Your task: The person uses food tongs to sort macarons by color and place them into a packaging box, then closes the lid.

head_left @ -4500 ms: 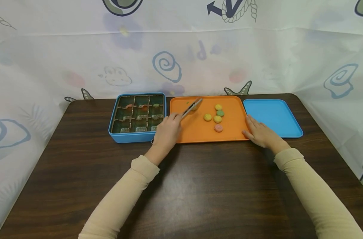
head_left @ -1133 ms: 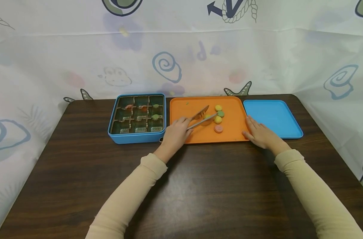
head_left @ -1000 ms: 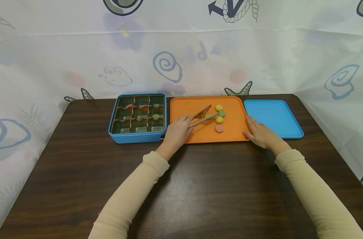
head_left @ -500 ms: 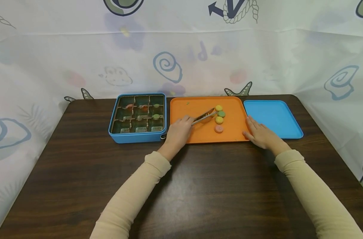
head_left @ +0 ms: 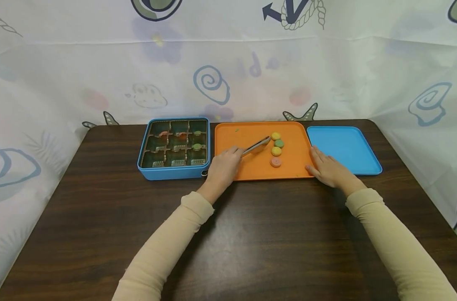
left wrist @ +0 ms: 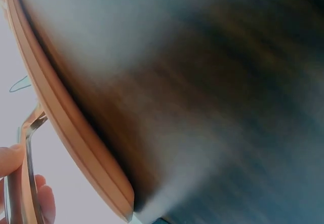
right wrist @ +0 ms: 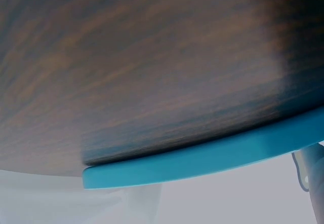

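Observation:
In the head view my left hand (head_left: 224,167) grips metal tongs (head_left: 256,145) over the orange tray (head_left: 228,136). The tongs' arms are squeezed together, and their tips lie left of the yellow cookies (head_left: 276,151). Whether a cookie sits between the tips is hidden. A green cookie (head_left: 279,143) and a pink cookie (head_left: 275,161) lie near the yellow ones. My right hand (head_left: 330,167) rests with extended fingers on the tray's right edge. Thumb and fingers pinch the tongs (left wrist: 31,168) in the left wrist view, beside the tray's side wall (left wrist: 71,127).
Left of the orange tray stands a blue box (head_left: 172,173) with a divided dark insert; some compartments hold pink, reddish and green pieces. A flat blue tray (head_left: 345,146) lies at the right, close to my right hand. All sit on a dark wooden table (head_left: 251,234) before a printed curtain (head_left: 251,83).
A green cookie has appeared in the box's middle right compartment. The tongs moved right from the tray's upper left, spread, then closed where a separate yellow cookie lay. My right hand stays put.

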`<state>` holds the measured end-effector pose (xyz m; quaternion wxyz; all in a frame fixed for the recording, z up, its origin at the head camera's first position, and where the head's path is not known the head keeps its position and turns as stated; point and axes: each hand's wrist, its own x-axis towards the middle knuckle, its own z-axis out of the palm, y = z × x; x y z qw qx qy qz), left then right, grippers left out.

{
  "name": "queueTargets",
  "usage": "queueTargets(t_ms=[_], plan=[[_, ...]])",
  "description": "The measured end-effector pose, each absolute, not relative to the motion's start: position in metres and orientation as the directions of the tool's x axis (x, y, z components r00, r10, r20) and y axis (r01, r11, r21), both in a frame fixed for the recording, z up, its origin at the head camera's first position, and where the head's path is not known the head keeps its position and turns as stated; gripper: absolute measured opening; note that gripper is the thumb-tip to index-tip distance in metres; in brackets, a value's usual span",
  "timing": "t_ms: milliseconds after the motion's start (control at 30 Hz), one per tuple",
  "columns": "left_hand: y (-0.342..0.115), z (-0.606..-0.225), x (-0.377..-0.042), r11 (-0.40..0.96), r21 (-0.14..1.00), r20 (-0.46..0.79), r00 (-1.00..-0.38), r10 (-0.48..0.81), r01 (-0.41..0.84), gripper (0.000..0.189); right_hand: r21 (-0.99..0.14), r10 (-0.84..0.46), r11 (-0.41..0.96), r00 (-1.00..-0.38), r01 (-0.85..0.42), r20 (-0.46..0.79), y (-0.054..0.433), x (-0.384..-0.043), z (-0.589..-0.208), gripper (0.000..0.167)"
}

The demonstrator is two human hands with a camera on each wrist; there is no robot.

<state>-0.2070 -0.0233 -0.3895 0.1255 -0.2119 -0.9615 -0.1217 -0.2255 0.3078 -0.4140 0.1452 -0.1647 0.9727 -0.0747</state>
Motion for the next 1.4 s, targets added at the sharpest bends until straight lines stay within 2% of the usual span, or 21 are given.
queueTargets(t_ms=[400,733,1400], plan=[[-0.036,-0.373,-0.191,0.861,0.125,0.407,-0.817,0.409,0.494,0.026,-0.194,-0.333,0.937,-0.906,-0.289,-0.261,0.309,-0.224,-0.416,0.075],[-0.072,-0.355,-0.175,0.85,0.151,0.506,-0.778,0.372,0.504,0.025,-0.193,-0.332,0.938,-0.907,-0.289,-0.257,0.309,-0.225,-0.417,0.074],[-0.178,-0.348,-0.154,0.921,0.236,0.555,-0.821,0.133,0.309,0.028,-0.197,-0.336,0.936,-0.909,-0.292,-0.247,0.307,-0.224,-0.413,0.073]])
